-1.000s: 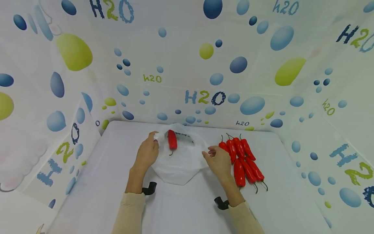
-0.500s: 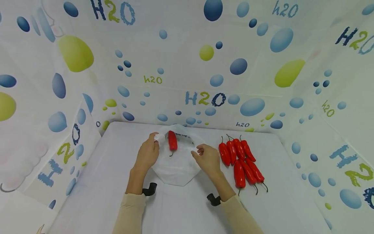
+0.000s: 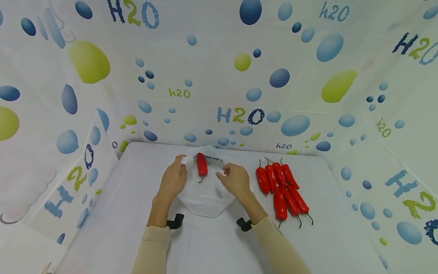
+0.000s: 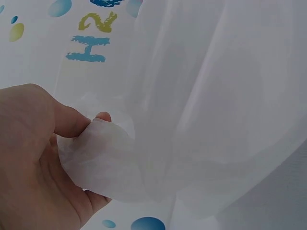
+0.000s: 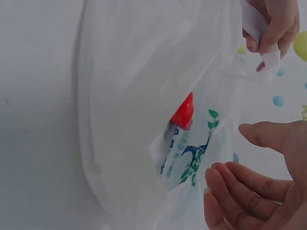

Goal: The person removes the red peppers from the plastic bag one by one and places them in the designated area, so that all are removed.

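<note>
A white plastic bag (image 3: 205,201) lies at the middle of the table, its mouth spread. One long red pepper (image 3: 202,165), stem toward me, shows at the opening; in the right wrist view just its red end (image 5: 184,113) shows, by green and blue print inside the bag. My left hand (image 3: 173,180) pinches the bag's left edge between thumb and fingers, and the bunched plastic (image 4: 103,155) is plain in the left wrist view. Over the bag's right side is my right hand (image 3: 236,180), thumb and fingers apart (image 5: 259,177), holding nothing.
Several more red peppers (image 3: 280,203) lie in two rows on the white table (image 3: 328,228), right of the bag. A white backdrop (image 3: 205,68) printed with bubbles and lettering rises behind the table and on both sides. Each wrist wears a black camera mount (image 3: 244,224).
My right hand has left the bag's right edge and moved left over the bag, away from the other peppers. The left hand keeps its hold, and the pepper at the opening stays put.
</note>
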### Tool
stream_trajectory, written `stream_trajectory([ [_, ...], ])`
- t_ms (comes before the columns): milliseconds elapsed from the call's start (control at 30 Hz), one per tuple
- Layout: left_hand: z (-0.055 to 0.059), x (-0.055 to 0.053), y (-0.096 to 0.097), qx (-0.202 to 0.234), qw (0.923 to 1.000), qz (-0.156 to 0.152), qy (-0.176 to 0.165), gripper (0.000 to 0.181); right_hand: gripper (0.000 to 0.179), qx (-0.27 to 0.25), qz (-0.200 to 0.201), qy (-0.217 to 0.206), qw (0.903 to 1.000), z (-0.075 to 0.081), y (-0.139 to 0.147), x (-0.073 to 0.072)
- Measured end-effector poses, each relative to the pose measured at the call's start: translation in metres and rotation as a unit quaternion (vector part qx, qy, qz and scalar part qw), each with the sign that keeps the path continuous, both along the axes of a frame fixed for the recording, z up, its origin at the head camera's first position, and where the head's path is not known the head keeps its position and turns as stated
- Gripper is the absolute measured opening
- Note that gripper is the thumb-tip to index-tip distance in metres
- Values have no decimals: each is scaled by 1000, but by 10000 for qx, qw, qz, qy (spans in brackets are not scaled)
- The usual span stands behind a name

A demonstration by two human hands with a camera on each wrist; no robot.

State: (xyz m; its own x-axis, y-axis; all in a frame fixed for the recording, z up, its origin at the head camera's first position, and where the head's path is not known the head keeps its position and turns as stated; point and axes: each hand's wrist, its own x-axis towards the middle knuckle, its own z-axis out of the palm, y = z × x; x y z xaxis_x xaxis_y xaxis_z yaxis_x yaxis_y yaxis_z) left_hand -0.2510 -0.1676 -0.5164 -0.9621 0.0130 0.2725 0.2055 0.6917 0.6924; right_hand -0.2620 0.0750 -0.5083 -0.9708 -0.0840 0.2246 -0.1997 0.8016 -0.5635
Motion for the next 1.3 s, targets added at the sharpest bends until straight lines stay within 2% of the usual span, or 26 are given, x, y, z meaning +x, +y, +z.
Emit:
stream_trajectory([
  [300,2,1,0,18,10000,18,-56,41,37,210,128,-124,9996,0,-8,-13],
  [900,2,1,1,-69,9997,79,-204,42,35,679,331,-736,9944,-1,-29,-33],
  [1300,4,1,2,-53,9999,22,-122,42,39,1237,455,-1058,9856,-6,-41,-51],
])
